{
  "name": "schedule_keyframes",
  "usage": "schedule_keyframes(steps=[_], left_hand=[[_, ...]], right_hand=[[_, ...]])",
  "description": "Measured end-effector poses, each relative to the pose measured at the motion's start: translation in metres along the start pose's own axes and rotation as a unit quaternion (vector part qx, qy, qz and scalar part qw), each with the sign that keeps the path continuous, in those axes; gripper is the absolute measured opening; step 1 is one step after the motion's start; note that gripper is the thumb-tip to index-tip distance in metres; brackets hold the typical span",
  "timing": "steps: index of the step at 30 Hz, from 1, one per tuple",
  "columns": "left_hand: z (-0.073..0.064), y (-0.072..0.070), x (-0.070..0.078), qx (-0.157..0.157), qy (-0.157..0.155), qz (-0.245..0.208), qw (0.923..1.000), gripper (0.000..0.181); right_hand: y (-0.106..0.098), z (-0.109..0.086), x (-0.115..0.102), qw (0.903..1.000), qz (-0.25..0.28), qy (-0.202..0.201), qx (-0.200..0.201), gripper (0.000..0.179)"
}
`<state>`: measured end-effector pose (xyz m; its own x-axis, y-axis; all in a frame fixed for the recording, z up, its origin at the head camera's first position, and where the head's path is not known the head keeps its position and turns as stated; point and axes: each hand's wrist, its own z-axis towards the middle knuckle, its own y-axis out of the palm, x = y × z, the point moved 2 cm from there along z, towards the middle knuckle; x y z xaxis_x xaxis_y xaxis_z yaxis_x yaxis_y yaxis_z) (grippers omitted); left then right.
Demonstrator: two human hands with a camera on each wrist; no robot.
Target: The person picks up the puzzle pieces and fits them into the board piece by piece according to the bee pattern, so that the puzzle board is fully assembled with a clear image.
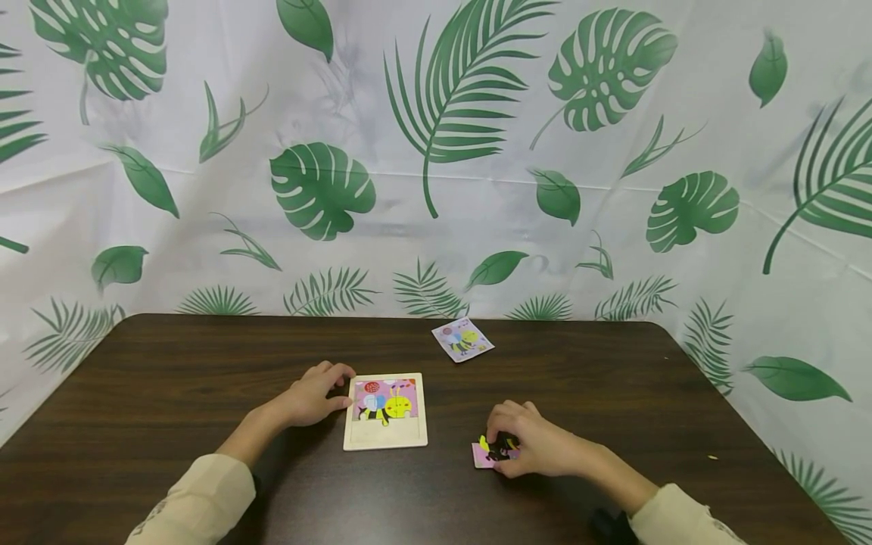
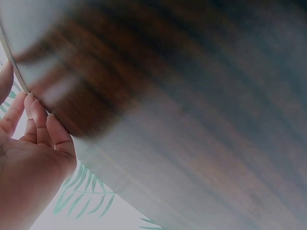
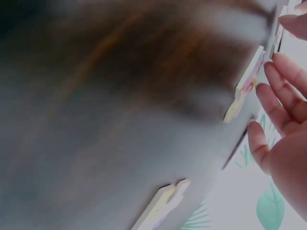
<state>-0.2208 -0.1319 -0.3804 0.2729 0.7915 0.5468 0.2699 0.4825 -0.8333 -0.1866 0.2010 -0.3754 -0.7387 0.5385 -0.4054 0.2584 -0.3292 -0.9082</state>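
In the head view, a square wooden puzzle board (image 1: 385, 435) lies on the table, its upper part filled with a bee picture on pink. My left hand (image 1: 315, 395) rests at its left side, index fingertip by the upper corner and thumb against the edge. In the left wrist view its fingers (image 2: 42, 125) are loosely bent. To the right of the board, my right hand (image 1: 527, 441) pinches a black-and-yellow puzzle piece (image 1: 502, 446), partly hidden by the fingers. Overlapping it is a pink puzzle piece (image 1: 482, 456) on the table.
Behind the board lies a small bee picture card (image 1: 463, 340). The right wrist view shows loose puzzle pieces (image 3: 243, 86) on the dark wooden table (image 1: 204, 356). A white cloth with green leaves (image 1: 470, 227) hangs along the table's far edge.
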Motion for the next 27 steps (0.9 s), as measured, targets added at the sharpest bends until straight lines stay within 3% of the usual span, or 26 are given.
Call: schedule_keyframes(steps=[27], left_hand=[[0.001, 0.000, -0.002, -0.004, 0.003, -0.002, 1.0000, 0.033]], right_hand=[[0.006, 0.064, -0.020, 0.9986, 0.029, 0.036, -0.026, 0.020]])
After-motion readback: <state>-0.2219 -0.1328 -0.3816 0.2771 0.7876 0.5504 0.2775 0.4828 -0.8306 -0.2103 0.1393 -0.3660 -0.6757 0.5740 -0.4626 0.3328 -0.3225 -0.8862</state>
